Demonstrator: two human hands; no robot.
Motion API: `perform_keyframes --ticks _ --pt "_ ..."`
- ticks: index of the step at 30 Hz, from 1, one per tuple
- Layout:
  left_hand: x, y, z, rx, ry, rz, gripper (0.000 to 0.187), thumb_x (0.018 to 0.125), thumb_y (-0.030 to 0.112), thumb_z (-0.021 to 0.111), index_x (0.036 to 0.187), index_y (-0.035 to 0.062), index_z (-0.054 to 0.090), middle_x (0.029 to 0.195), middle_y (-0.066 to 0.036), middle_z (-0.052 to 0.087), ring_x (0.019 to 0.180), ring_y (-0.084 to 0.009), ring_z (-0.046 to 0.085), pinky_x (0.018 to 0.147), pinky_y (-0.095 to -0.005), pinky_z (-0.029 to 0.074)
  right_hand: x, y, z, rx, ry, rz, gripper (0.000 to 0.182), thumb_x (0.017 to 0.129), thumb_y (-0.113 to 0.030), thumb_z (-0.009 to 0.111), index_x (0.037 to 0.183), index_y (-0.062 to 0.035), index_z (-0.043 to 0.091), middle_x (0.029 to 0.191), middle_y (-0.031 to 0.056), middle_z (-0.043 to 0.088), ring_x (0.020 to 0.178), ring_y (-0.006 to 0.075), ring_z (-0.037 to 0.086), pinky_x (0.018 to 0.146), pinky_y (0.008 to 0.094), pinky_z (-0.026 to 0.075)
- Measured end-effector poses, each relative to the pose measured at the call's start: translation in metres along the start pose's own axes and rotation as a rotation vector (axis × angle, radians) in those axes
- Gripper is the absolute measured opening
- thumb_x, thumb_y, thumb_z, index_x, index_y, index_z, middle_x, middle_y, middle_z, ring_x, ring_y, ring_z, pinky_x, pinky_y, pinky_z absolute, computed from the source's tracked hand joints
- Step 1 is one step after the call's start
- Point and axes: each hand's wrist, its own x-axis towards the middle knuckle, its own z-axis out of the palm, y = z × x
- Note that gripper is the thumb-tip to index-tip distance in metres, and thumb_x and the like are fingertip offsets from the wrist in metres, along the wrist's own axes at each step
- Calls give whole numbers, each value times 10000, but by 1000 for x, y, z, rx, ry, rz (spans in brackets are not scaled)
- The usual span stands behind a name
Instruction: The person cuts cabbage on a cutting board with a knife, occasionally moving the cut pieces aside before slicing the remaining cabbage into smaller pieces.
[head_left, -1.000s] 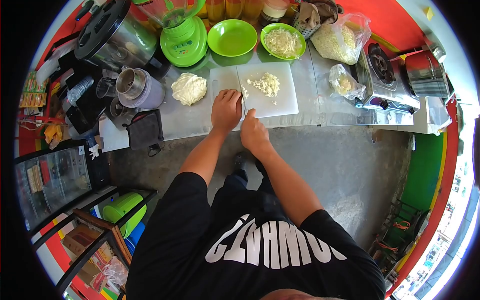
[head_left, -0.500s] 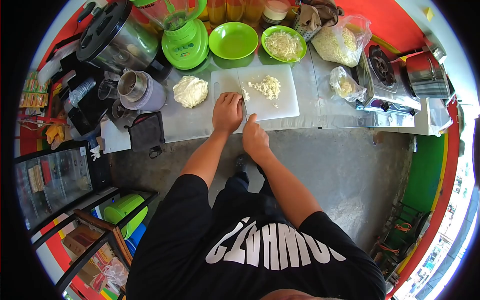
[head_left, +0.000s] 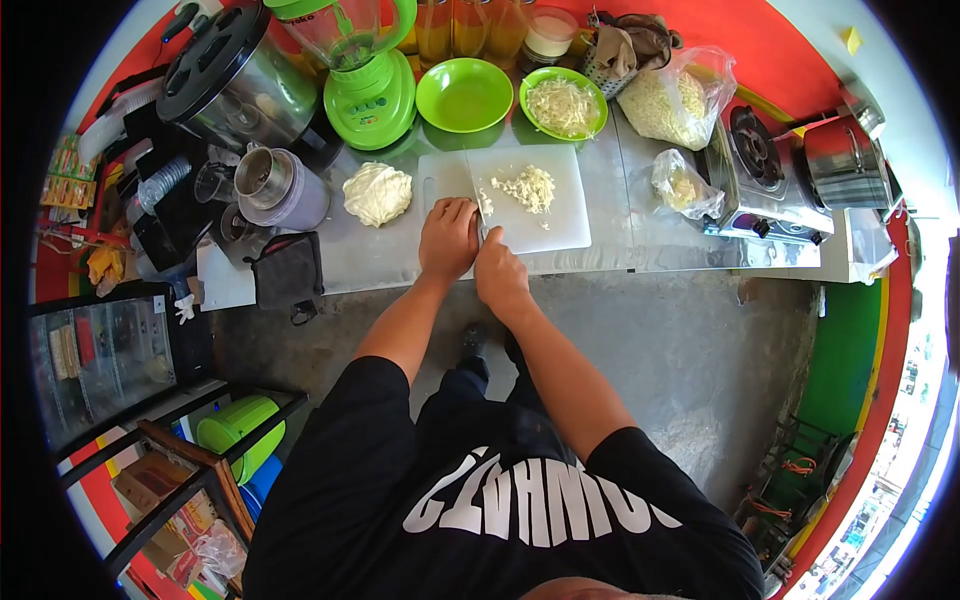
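A knife (head_left: 475, 190) is in my right hand (head_left: 501, 270), its blade standing across the white cutting board (head_left: 565, 225). Just left of the blade, my left hand (head_left: 449, 238) rests on the board's front edge with its fingers curled and pressed together. What lies under those fingers is hidden. Chopped pale pieces (head_left: 530, 190) are heaped right of the knife, and a few more lie against the blade. A pale cabbage-like head (head_left: 377, 194) sits on the counter left of the board.
Behind the board stand a green blender (head_left: 370, 100), an empty green bowl (head_left: 464, 95) and a green bowl of shreds (head_left: 562, 104). Two plastic bags (head_left: 675, 105) (head_left: 686, 185) and a stove (head_left: 765, 175) are to the right. A grinder cup (head_left: 285, 190) and black pouch (head_left: 287, 272) are left.
The whole view has shifted slightly, with the counter a little lower at the right. Both hands keep nearly the same place on the board, and the knife stays in my right hand.
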Motion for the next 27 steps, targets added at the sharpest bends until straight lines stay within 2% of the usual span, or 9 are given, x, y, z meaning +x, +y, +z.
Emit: perform_keyframes --ticks 1,3,5,7,9,14,19,21,27 --pt "-1 0 0 4 -2 -3 94 905 54 598 993 38 627 1051 -104 679 1052 -347 606 892 -440 507 0 0 -5 0 1 -1 303 941 -35 566 1169 52 386 992 301 710 966 439 717 843 497 585" --pt "-1 -3 1 10 -2 -6 96 903 50 595 993 35 626 1053 -105 678 1052 -350 605 893 -441 507 0 1 -13 49 -45 -32 317 933 -29 549 1174 58 362 1044 358 672 1030 494 675 903 541 546" --pt "-2 -5 3 19 0 1 143 866 36 611 1006 54 632 1059 -78 676 1062 -322 605 890 -430 513 -9 -1 -12 48 -59 -8 335 921 -14 561 1179 59 360 1052 356 671 1037 494 673 907 540 544" --pt "-3 -6 2 17 -3 8 159 854 35 607 1010 51 631 1067 -83 673 1068 -326 603 896 -431 512 -18 1 -5 45 -71 18 354 909 1 572 1185 60 358 1059 354 671 1043 494 671 910 539 543" --pt "-3 -6 1 14 -8 13 176 841 33 603 1014 49 631 1074 -89 671 1074 -331 600 901 -433 512 -24 3 6 -18 -26 23 335 948 -28 556 1210 73 373 1025 314 702 997 446 707 871 492 576" --pt "-4 -5 1 14 -7 16 217 819 62 597 1032 42 633 1083 -102 667 1081 -338 597 922 -433 509 -7 4 0 -27 -31 8 351 951 -40 561 1226 74 373 1032 313 702 1001 443 708 870 493 578" --pt "-4 -1 -4 7 -35 -2 175 818 58 593 990 41 624 1046 -93 664 1069 -331 600 905 -441 513 -16 4 -8 -49 -66 -7 366 955 -51 557 1245 74 373 1035 307 704 1000 434 713 860 479 586" --pt "-2 -1 -5 -43 -21 -10 137 827 52 594 962 42 611 1021 -90 660 1057 -328 600 891 -440 511 -24 8 2 33 -45 34 231 962 -53 496 1146 46 398 1050 344 681 1036 501 668 909 552 530" --pt "-3 -3 -6 -95 -18 -27 86 835 31 595 920 47 595 1012 -80 655 1054 -329 595 885 -436 509 -9 4 -4 59 -25 29 281 929 -19 533 1162 49 392 1070 348 676 1050 506 662 920 554 525"
